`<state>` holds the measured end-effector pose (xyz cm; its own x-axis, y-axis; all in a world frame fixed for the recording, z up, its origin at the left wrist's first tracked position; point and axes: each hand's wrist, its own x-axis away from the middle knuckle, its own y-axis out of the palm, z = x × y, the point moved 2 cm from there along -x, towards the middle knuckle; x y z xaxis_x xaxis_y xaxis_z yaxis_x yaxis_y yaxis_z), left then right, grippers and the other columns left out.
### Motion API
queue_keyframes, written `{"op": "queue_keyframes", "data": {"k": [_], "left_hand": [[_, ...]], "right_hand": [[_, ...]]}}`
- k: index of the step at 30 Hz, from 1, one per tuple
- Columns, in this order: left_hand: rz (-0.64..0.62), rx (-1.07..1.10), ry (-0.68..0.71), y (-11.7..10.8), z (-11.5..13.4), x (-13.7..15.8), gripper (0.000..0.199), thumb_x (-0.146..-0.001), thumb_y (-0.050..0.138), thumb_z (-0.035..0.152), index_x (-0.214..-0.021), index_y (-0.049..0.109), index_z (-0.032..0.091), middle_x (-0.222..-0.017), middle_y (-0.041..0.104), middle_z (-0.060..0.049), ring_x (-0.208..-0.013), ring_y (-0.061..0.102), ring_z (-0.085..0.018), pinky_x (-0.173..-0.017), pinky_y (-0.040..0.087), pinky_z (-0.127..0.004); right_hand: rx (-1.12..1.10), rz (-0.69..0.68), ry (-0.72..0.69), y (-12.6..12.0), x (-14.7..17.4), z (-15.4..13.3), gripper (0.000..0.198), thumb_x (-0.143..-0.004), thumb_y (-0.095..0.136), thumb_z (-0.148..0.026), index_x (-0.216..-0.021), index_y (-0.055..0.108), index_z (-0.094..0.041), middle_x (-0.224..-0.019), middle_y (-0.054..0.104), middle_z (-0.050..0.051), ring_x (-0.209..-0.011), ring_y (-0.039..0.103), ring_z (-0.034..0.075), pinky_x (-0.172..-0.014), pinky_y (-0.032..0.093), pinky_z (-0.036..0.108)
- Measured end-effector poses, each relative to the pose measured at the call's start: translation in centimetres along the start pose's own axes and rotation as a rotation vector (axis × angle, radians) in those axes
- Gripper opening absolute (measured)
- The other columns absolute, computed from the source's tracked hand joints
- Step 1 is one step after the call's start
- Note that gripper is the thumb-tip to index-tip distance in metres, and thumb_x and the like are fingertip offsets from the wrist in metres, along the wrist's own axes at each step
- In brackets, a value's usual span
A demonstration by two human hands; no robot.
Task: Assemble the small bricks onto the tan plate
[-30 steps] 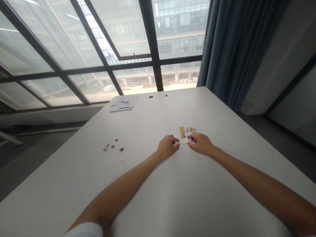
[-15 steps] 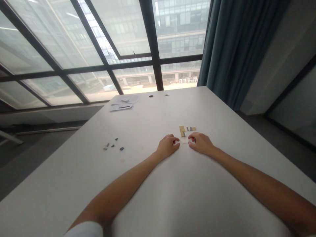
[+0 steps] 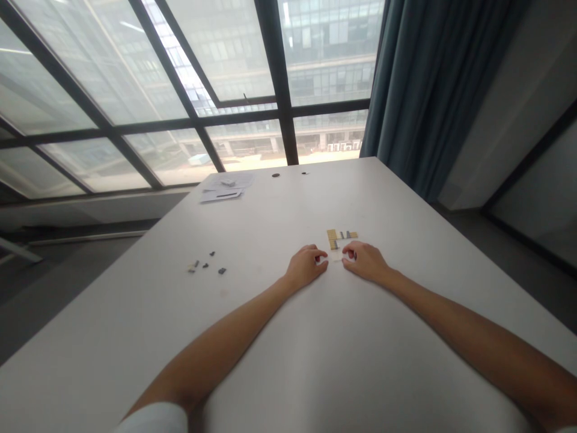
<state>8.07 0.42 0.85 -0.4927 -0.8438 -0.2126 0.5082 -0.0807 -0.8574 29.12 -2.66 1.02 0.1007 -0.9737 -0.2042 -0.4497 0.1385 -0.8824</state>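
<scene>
Small yellow pieces (image 3: 332,235) are fitted together on the table, with grey and whitish pieces (image 3: 344,235) joined to their right. Just below this group lie pale pieces (image 3: 336,256), nearly as white as the tabletop. My left hand (image 3: 308,266) rests at their left side, its thumb and index finger parted and nothing visible between them. On the other side, my right hand (image 3: 366,261) has its thumb and curled index finger apart, with the fingertips at the right edge of the pale pieces. Whether those fingertips touch them I cannot tell.
Several small dark grey pieces (image 3: 222,271) and a few pale ones lie scattered on the white table (image 3: 270,337) to the left. Papers (image 3: 220,195) lie at the far left corner. Toward the back edge are a dark round disc (image 3: 276,175) and a small dark object (image 3: 304,173).
My right hand has shifted very slightly left toward the pale pieces. My left hand has hardly moved, and the scattered pieces stay where they were.
</scene>
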Motion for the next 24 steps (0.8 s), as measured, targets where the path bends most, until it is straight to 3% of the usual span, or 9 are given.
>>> {"op": "queue_keyframes", "data": {"k": [24], "left_hand": [[-0.01,0.008,-0.011,-0.17,0.23,-0.03,0.024,-0.083,0.063,0.033,-0.101,0.078,0.025,-0.087,0.067,-0.002,-0.082,0.062,-0.017,-0.079,0.049,-0.028]], "right_hand": [[-0.018,-0.005,-0.007,-0.07,0.09,-0.17,0.016,-0.08,0.067,-0.031,-0.092,0.071,-0.021,-0.083,0.069,0.0,-0.075,0.058,0.014,-0.065,0.036,0.024]]}}
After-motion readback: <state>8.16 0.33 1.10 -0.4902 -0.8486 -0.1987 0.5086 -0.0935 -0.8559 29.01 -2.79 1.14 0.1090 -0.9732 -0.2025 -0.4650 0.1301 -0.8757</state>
